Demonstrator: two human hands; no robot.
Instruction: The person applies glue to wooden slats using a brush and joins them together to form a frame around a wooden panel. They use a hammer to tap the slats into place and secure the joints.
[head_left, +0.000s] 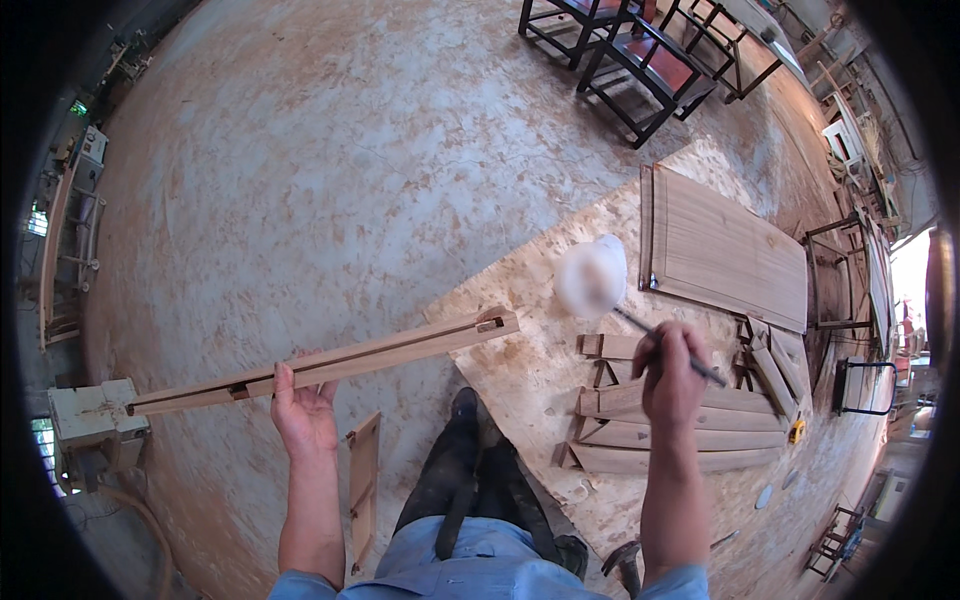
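the left hand point(303, 415) holds a long grooved wooden rail point(330, 364) from below, level above the floor. the right hand point(672, 378) has a closed grip on a thin brush point(668, 347), its tip near a white pot point(591, 277) on the board surface point(530, 370). no glue shows on the rail yet; many cut pieces point(670, 432) wait there.

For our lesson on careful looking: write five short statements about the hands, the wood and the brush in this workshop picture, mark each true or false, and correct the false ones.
1. The left hand holds a long rail. True.
2. The right hand holds a hammer. False: it holds a thin brush.
3. The brush reaches into a white tub. True.
4. The panel stands upright. False: it lies flat on the board.
5. The chairs stand beside the left hand. False: they stand far off, at the top.
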